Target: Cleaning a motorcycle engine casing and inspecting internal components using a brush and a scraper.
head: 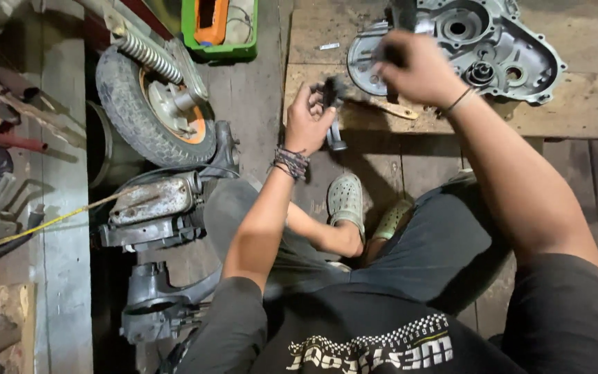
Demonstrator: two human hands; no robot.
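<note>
While hands point(365, 93) grip parts — crate point(219, 50) holds orange tool point(210, 21)

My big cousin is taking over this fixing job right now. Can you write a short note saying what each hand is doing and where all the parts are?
Left hand: closed around a small dark metal part, held above the floor in front of the wooden board.
Right hand: gripping a dark, blurred tool over the grey engine cover, which lies on the board.
A wooden-handled tool lies on the board under the right hand.
To the left: a small wheel with spring and other engine parts on the floor.
Done: the cover is off and lying flat.
Left: cannot tell; the hand-held part is apart from the cover.
</note>
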